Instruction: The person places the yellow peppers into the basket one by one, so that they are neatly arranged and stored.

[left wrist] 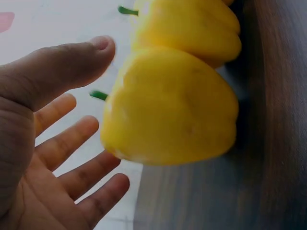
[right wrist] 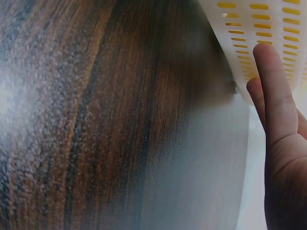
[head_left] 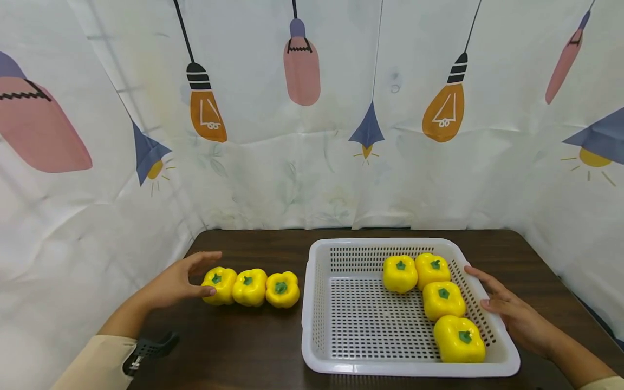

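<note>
A row of three yellow bell peppers stands on the table. My left hand [head_left: 177,280] is at the leftmost bell pepper [head_left: 220,285], thumb and fingers spread around it. In the left wrist view a gap shows between the thumb and that bell pepper [left wrist: 170,110], and the fingers are straight. The middle bell pepper [head_left: 249,287] and the right one [head_left: 281,290] sit beside it. On the right, a white plastic basket [head_left: 380,368] holds several more yellow bell peppers [head_left: 443,299] along its right side. My right hand [head_left: 517,314] rests against the basket's right rim with extended fingers.
The dark wood-grain table [head_left: 244,346] carries everything. A white curtain [head_left: 302,184] printed with lamps hangs behind and at both sides. A dark strap [head_left: 156,346] is around the left wrist.
</note>
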Motion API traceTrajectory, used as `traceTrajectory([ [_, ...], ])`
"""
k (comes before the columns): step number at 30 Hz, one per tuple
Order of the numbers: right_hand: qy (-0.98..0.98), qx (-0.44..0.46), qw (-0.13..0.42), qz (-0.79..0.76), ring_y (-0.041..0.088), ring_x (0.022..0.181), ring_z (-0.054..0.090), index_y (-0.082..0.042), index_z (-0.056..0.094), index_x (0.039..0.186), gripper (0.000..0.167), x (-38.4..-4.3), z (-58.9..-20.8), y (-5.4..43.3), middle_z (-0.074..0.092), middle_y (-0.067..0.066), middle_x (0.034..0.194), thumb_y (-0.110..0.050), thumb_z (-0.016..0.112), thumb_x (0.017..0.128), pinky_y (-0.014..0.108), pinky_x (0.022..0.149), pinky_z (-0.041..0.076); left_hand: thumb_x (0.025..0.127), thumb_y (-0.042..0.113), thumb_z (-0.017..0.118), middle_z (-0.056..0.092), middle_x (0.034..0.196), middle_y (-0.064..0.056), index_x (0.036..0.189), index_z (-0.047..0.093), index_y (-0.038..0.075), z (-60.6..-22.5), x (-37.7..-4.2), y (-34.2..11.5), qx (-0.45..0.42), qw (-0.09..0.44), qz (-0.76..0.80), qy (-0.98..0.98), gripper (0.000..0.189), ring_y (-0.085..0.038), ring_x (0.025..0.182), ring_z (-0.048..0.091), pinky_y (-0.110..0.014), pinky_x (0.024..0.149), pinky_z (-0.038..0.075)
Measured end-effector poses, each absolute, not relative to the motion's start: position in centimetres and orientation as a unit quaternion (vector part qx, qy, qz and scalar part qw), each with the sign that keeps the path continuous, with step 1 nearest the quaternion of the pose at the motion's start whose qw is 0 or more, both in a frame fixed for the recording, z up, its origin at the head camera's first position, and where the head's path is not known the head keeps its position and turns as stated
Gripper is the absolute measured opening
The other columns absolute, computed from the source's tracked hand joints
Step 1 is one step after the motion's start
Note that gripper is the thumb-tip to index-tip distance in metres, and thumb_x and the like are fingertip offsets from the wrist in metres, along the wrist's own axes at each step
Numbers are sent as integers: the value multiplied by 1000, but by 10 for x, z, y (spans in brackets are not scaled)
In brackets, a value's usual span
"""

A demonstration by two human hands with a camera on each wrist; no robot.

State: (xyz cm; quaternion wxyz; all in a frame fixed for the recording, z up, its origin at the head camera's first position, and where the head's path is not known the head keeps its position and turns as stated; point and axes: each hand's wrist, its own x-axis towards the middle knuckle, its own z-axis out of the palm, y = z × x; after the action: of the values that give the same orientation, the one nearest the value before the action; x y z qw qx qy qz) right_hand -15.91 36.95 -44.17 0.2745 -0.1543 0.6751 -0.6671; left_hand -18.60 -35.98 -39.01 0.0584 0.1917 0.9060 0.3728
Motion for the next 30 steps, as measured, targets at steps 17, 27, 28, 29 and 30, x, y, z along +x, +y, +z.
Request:
traceTrajectory([
  [17, 659, -171, 277, -678, 21, 125, 59, -50, 7, 162, 64, -158, -439, 367, 38, -27, 144, -15, 23, 111, 58, 94, 53, 88, 5, 80, 33, 154, -36, 155, 29, -7, -415, -188, -374, 212, 140, 473, 843, 85, -26, 131, 54, -31, 90, 56],
  [27, 668, -170, 272, -671, 19, 125, 59, -49, 7, 162, 63, -158, -440, 367, 35, -27, 144, -16, 24, 111, 56, 94, 54, 87, 12, 83, 42, 151, -32, 153, 36, -3, -413, -185, -377, 179, 112, 469, 857, 83, -17, 127, 57, -30, 89, 57],
  [28, 670, -167, 271, -670, 19, 124, 59, -49, 8, 162, 63, -158, -440, 367, 35, -27, 144, -16, 24, 111, 56, 94, 54, 87, 13, 83, 42, 151, -32, 153, 36, -2, -411, -184, -377, 174, 111, 468, 860, 83, -24, 128, 57, -30, 89, 57],
  [29, 672, -164, 270, -670, 20, 124, 59, -50, 8, 162, 63, -158, -440, 367, 35, -27, 144, -17, 24, 111, 56, 94, 54, 86, 14, 84, 43, 151, -31, 153, 37, -1, -410, -184, -377, 167, 108, 467, 862, 83, -31, 129, 56, -31, 88, 57],
  [30, 673, -164, 270, -669, 20, 124, 59, -49, 7, 162, 63, -158, -440, 367, 35, -26, 144, -17, 25, 111, 56, 94, 54, 87, 16, 84, 43, 151, -30, 154, 37, -1, -408, -184, -377, 163, 105, 464, 864, 84, -37, 130, 55, -31, 87, 58],
])
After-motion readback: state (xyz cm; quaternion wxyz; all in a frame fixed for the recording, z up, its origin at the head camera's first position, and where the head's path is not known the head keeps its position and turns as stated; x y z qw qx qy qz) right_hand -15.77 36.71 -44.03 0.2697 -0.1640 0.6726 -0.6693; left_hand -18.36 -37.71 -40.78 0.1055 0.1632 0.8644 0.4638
